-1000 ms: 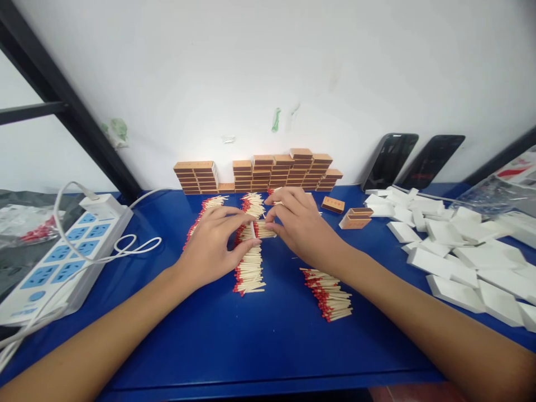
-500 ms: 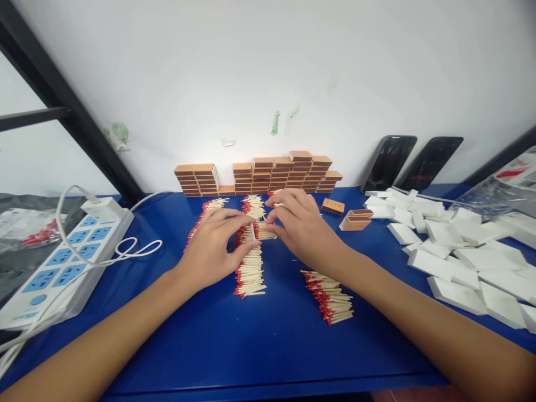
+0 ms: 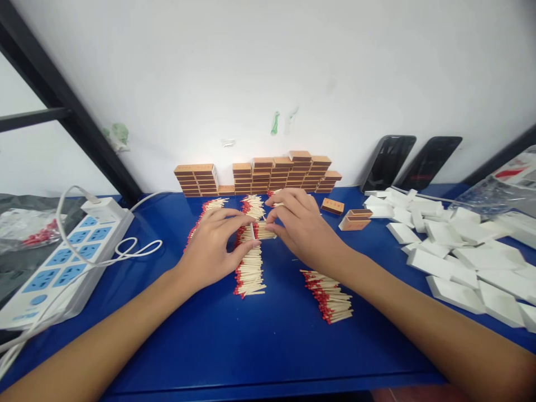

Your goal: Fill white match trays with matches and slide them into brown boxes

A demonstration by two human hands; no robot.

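Observation:
Between the thumb and fingers of my left hand (image 3: 209, 243) is a small white matchbox tray (image 3: 252, 230), of which only a narrow edge shows. A bunch of red-headed matches (image 3: 262, 229) lies against it, heads to the left. My right hand (image 3: 299, 226) has its thumb and curled fingers at the plain ends of that bunch; its fingertips partly cover them. Below the hands runs a row of loose matches (image 3: 250, 273). Further matches (image 3: 255, 205) lie behind, and another pile (image 3: 329, 298) sits under my right forearm. My left hand partly hides a heap of matches (image 3: 195, 228).
Closed matchboxes (image 3: 280, 176) stand stacked along the wall. One matchbox (image 3: 333, 206) and a few more (image 3: 355, 220) lie right of them. White trays (image 3: 444, 268) are heaped at right, two phones (image 3: 391, 162) lean behind, and a power strip (image 3: 62, 262) with cables lies left.
Almost nothing differs. Both hands keep their place around the tray and the bunch of matches; the view has shifted very slightly.

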